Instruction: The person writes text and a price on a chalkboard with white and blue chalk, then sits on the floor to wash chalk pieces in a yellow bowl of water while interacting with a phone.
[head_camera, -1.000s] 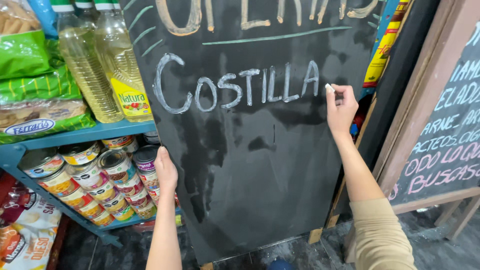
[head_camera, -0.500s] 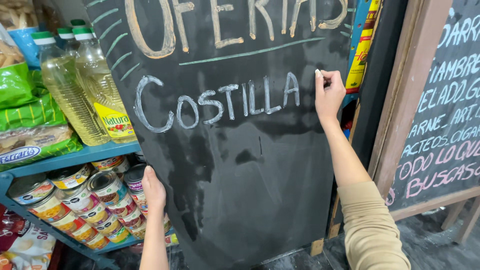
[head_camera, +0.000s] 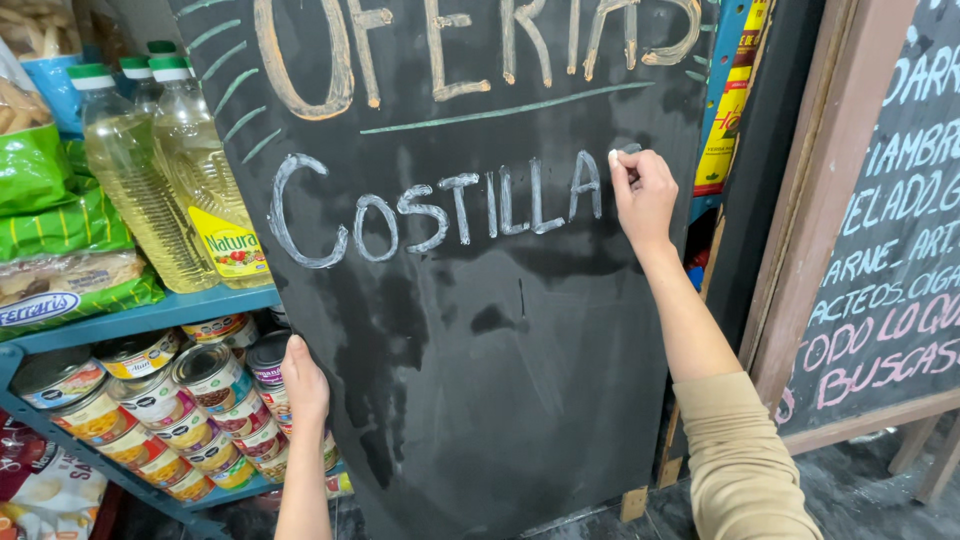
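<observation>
A tall black chalkboard (head_camera: 480, 390) leans against the shelves, with large chalk lettering across its upper half. My right hand (head_camera: 642, 192) pinches a small white piece of chalk (head_camera: 613, 157) and presses it to the board just right of the last white letter. My left hand (head_camera: 303, 383) grips the board's left edge lower down, fingers wrapped around it. The sleeve on my right arm is beige.
Blue shelves (head_camera: 150, 315) at the left carry cooking-oil bottles (head_camera: 180, 180), green snack bags (head_camera: 50, 215) and stacked tins (head_camera: 190, 400). A second wood-framed chalkboard (head_camera: 880, 250) with pink and white writing stands at the right.
My right hand with the chalk has shifted slightly along the board beside the last letter. My left hand keeps its hold on the board's edge. The view has moved closer.
</observation>
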